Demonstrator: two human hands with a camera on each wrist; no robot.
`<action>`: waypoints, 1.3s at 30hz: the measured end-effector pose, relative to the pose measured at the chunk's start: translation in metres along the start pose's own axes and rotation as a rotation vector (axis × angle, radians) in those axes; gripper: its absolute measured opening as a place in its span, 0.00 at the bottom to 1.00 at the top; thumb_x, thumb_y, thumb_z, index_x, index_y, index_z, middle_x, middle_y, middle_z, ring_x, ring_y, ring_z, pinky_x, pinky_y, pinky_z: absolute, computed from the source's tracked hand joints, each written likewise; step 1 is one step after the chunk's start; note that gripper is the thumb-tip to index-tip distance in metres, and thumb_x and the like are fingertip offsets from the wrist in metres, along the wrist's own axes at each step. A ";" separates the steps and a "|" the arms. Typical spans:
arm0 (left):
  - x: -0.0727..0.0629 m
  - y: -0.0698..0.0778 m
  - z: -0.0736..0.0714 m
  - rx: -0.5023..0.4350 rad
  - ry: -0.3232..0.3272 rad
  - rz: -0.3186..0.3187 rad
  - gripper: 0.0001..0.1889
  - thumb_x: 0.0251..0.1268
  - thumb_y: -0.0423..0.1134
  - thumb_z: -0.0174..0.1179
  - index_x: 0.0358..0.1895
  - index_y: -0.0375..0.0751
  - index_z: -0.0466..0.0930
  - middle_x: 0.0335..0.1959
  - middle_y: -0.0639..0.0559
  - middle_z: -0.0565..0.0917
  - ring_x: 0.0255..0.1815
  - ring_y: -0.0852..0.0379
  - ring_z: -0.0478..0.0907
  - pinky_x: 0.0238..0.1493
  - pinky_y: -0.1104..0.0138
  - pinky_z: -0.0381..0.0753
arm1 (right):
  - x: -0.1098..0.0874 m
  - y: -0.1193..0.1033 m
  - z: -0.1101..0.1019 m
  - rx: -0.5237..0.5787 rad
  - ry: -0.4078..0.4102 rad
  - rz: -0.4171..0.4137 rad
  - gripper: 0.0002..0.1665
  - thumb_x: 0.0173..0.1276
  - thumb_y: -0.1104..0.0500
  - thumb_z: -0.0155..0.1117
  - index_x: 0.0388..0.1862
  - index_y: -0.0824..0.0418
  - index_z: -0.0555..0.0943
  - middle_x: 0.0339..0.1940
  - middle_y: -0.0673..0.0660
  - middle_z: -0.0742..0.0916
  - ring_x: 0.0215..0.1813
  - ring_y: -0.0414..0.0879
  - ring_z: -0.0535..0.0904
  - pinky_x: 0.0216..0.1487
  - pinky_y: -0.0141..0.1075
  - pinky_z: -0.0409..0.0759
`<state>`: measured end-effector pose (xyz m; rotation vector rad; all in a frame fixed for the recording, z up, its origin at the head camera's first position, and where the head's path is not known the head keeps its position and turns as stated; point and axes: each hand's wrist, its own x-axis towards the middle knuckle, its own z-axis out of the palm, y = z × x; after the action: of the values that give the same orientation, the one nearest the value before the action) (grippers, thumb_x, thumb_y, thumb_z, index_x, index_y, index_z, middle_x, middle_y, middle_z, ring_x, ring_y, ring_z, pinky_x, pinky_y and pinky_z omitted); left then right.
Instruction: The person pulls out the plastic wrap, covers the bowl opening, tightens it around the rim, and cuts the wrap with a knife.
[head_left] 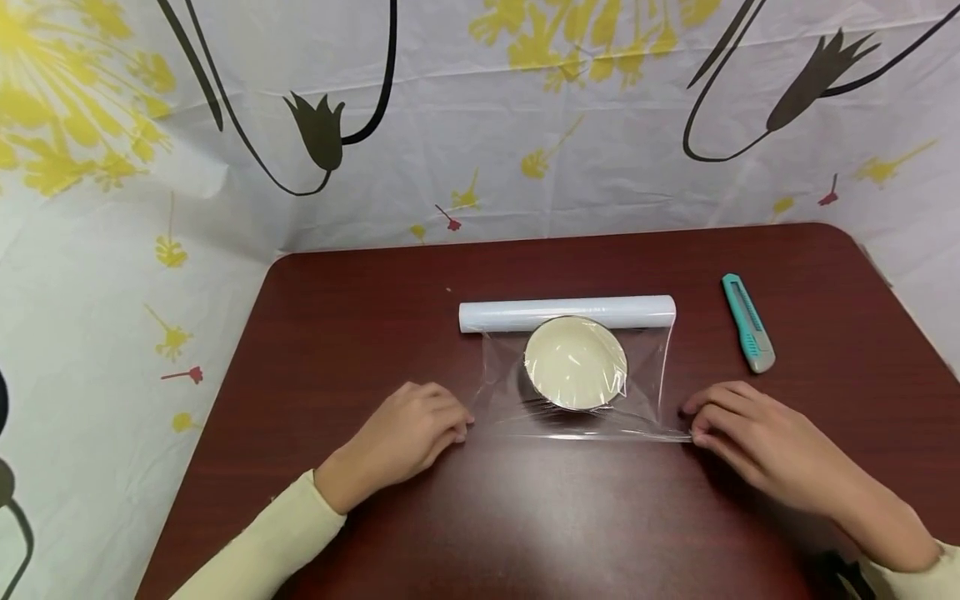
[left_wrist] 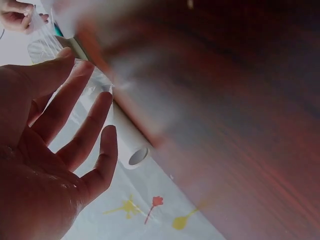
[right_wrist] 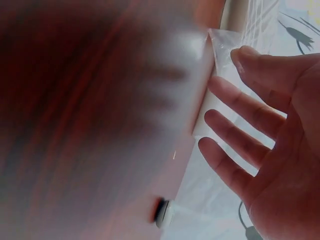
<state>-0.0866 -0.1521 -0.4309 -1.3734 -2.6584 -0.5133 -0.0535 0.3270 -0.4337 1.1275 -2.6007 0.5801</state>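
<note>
A cream bowl [head_left: 575,364] with a dark rim stands mid-table under a sheet of clear plastic wrap [head_left: 645,421]. The sheet runs from a white roll [head_left: 566,314] lying behind the bowl toward the front. My left hand [head_left: 405,433] pinches the sheet's front left corner between thumb and index finger; the other fingers spread loosely in the left wrist view. At the front right corner, my right hand [head_left: 772,450] pinches the wrap the same way. Pulled between both hands, the front edge lies in front of the bowl, and the film touches the bowl's rim.
A teal utility knife [head_left: 748,325] lies on the dark red-brown table [head_left: 360,325], to the right of the roll. White cloth [head_left: 420,167] with yellow and dark flower prints hangs behind the table and at its sides.
</note>
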 end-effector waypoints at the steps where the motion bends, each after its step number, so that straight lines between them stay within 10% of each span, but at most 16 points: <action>1: 0.002 -0.002 0.000 -0.007 0.000 0.000 0.02 0.74 0.36 0.74 0.43 0.48 0.91 0.47 0.58 0.92 0.52 0.53 0.87 0.44 0.57 0.84 | 0.001 0.002 0.001 -0.006 0.005 -0.003 0.27 0.92 0.36 0.42 0.40 0.43 0.84 0.51 0.44 0.86 0.56 0.43 0.79 0.62 0.26 0.69; 8: 0.013 -0.014 0.003 -0.039 -0.009 -0.009 0.07 0.71 0.33 0.75 0.36 0.51 0.88 0.48 0.59 0.92 0.52 0.54 0.87 0.41 0.58 0.83 | 0.009 0.015 0.004 -0.023 -0.006 0.007 0.26 0.92 0.36 0.45 0.39 0.43 0.84 0.47 0.39 0.82 0.50 0.39 0.75 0.49 0.34 0.75; 15: 0.020 -0.021 0.002 -0.019 -0.018 -0.013 0.05 0.72 0.35 0.75 0.38 0.50 0.90 0.46 0.60 0.93 0.53 0.54 0.87 0.44 0.57 0.84 | 0.016 0.025 0.005 -0.049 -0.028 0.029 0.08 0.83 0.51 0.70 0.38 0.43 0.84 0.44 0.37 0.79 0.47 0.38 0.72 0.44 0.33 0.74; 23: 0.034 -0.032 0.001 0.007 0.009 -0.003 0.05 0.72 0.33 0.74 0.38 0.48 0.90 0.46 0.58 0.93 0.51 0.54 0.87 0.41 0.59 0.82 | 0.027 0.033 0.009 -0.068 -0.049 0.066 0.18 0.62 0.65 0.84 0.36 0.43 0.84 0.40 0.37 0.78 0.43 0.38 0.72 0.39 0.37 0.76; 39: 0.072 -0.041 0.011 0.030 -0.111 -0.232 0.06 0.79 0.40 0.70 0.49 0.48 0.95 0.43 0.54 0.86 0.45 0.52 0.83 0.48 0.56 0.87 | 0.070 0.033 0.029 -0.039 -0.012 0.302 0.09 0.62 0.67 0.80 0.32 0.53 0.89 0.31 0.46 0.88 0.31 0.44 0.83 0.32 0.48 0.83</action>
<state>-0.1616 -0.1144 -0.4337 -1.1223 -2.9214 -0.4280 -0.1266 0.2898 -0.4419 0.7318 -2.8006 0.5804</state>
